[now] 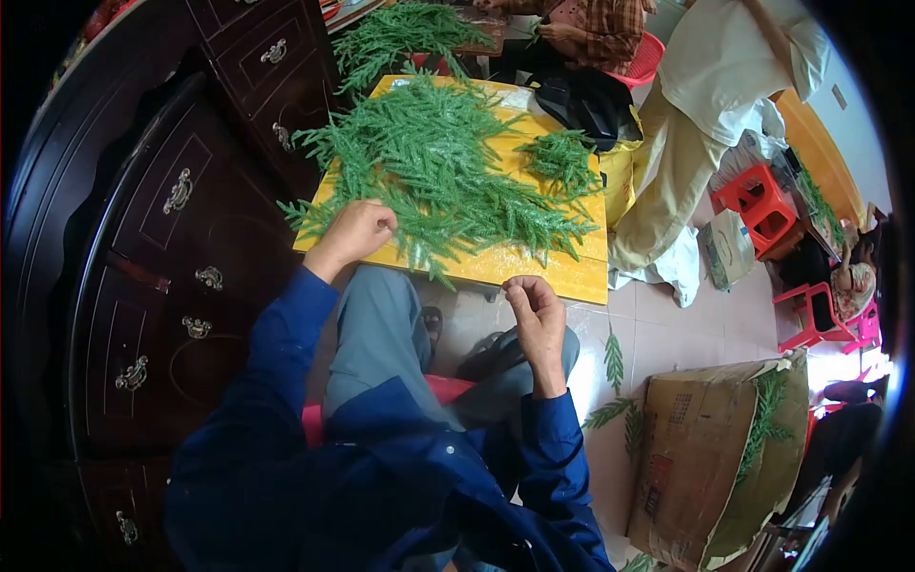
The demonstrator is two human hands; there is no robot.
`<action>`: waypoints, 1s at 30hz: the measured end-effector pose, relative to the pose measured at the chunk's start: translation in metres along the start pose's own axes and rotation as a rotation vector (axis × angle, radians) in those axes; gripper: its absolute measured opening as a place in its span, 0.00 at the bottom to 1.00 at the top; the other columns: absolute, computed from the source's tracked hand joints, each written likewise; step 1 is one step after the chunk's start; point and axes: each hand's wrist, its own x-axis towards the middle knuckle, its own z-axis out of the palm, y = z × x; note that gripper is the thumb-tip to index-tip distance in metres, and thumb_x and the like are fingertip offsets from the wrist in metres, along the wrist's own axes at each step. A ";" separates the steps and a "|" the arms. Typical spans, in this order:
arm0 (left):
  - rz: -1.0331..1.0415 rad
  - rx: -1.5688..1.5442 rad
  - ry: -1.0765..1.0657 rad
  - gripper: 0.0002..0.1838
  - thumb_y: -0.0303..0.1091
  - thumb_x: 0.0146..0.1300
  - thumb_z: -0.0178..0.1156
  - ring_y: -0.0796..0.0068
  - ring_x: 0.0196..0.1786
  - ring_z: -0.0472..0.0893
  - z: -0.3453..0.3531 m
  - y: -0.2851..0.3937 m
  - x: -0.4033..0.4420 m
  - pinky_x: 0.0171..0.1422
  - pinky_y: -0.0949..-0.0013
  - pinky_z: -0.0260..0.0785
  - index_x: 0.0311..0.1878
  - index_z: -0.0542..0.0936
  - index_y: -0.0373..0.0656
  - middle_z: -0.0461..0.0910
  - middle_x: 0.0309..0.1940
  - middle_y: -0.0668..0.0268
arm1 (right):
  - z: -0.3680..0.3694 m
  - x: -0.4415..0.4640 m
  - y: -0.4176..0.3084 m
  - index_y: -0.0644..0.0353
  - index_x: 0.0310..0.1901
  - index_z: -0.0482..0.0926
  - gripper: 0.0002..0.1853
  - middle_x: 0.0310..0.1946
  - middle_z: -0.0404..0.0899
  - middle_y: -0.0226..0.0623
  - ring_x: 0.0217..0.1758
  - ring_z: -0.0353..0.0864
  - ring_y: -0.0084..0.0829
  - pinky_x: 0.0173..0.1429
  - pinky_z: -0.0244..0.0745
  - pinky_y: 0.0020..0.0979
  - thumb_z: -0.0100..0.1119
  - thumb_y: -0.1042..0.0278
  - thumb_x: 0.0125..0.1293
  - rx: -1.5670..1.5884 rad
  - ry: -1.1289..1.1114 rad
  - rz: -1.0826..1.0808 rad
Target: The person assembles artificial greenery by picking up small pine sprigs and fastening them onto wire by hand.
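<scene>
A big heap of green fern-like sprigs (419,143) covers much of the yellow table (481,262), with a smaller bunch (560,160) at its right side. My left hand (359,232) is over the table's near left edge beside the heap, its fingers curled in; anything between them is hidden. At the near edge, right of centre, my right hand (537,319) has thumb and index finger pinched together. Whatever it may hold is too small to make out.
Dark drawers (181,248) stand close on the left. A cardboard box (701,458) with greenery sits on the floor at the right, near loose sprigs (614,362). Across the table sits a person in a plaid shirt (610,33); another person in light clothes (686,105) stands right. Red stools (758,205) are beyond.
</scene>
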 end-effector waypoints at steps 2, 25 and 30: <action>-0.101 0.094 -0.065 0.04 0.30 0.51 0.60 0.56 0.38 0.80 -0.002 -0.002 -0.007 0.43 0.58 0.72 0.30 0.82 0.44 0.80 0.32 0.61 | -0.001 0.001 -0.001 0.65 0.40 0.79 0.07 0.33 0.82 0.30 0.38 0.79 0.18 0.45 0.72 0.22 0.59 0.70 0.66 0.000 0.009 -0.003; 0.486 0.062 0.408 0.08 0.26 0.49 0.63 0.66 0.35 0.81 -0.004 0.118 0.024 0.35 0.67 0.74 0.35 0.81 0.44 0.81 0.34 0.66 | 0.011 -0.003 -0.010 0.67 0.50 0.75 0.12 0.38 0.81 0.35 0.41 0.79 0.22 0.49 0.73 0.23 0.57 0.73 0.68 0.236 -0.052 -0.032; 0.562 -0.059 0.384 0.09 0.31 0.48 0.63 0.69 0.32 0.80 0.032 0.165 0.022 0.33 0.68 0.73 0.36 0.81 0.45 0.80 0.33 0.69 | 0.015 -0.006 -0.024 0.70 0.55 0.71 0.16 0.41 0.80 0.36 0.41 0.78 0.24 0.49 0.73 0.25 0.54 0.69 0.70 0.393 0.033 -0.088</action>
